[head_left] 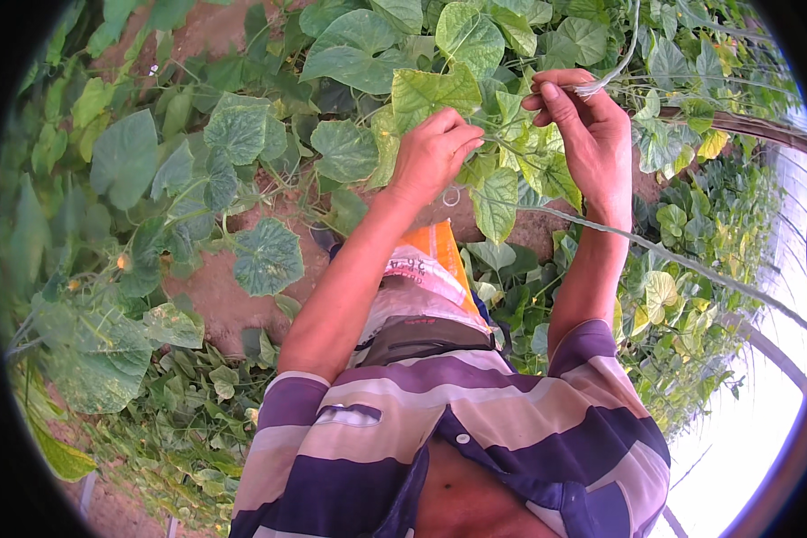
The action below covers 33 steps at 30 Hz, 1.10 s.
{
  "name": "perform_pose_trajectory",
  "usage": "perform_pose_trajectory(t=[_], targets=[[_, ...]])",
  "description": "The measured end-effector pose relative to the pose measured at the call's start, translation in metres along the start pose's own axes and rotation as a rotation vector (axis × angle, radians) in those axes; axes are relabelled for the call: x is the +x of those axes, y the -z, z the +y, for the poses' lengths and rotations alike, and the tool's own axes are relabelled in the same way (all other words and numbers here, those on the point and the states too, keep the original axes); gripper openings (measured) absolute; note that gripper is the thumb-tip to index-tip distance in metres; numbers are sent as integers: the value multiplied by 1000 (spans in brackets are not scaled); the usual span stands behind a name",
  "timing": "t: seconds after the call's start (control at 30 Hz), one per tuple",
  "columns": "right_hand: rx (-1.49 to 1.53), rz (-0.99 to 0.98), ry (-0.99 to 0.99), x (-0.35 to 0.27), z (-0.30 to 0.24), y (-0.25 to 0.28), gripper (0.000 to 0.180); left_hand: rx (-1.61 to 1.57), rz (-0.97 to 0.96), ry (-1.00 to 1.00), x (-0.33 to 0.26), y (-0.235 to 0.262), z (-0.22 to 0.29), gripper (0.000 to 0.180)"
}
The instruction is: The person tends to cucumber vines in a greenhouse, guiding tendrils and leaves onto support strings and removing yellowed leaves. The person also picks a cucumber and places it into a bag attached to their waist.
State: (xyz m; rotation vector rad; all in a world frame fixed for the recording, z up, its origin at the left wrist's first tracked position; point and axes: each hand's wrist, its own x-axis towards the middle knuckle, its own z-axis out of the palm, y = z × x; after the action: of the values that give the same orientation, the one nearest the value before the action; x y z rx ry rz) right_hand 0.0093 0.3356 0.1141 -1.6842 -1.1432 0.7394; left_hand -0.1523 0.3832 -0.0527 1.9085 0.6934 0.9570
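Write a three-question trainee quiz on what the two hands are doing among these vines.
1. True or false: the left hand is empty and hangs at the person's side.
2. What does the right hand pinch at its fingertips? A) a white string B) a red fruit C) scissors
3. Fill in: the ground between the plants is bare reddish-brown ____.

Key
1. False: it is raised, its grip closed on a thin vine stem among the green leaves.
2. A: the string runs up and away from the fingers.
3. Soil.
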Motion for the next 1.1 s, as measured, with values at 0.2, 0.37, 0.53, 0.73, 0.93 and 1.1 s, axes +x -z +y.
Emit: perform_pose_trajectory(t=[0.2, 0.37, 0.53, 0.73, 0.93, 1.1], targets=[[-130, -32, 105, -44, -9, -21, 11, 2, 71, 117, 10, -9, 9, 15], [-5, 180, -73, -70, 25, -23, 13, -179, 77, 245, 26, -8, 19, 17], [174, 347, -191, -44, 33, -11, 20, -276, -39, 101, 25, -6, 2, 18], [-97, 242, -97, -29, 46, -2, 20, 124, -16, 123, 13, -12, 0, 32], [-266, 381, -78, -77, 41, -13, 20, 263, 146, 143, -4, 21, 38, 49], [-437, -237, -25, -143, 57, -61, 22, 62, -417, 267, -107, 84, 23, 31]])
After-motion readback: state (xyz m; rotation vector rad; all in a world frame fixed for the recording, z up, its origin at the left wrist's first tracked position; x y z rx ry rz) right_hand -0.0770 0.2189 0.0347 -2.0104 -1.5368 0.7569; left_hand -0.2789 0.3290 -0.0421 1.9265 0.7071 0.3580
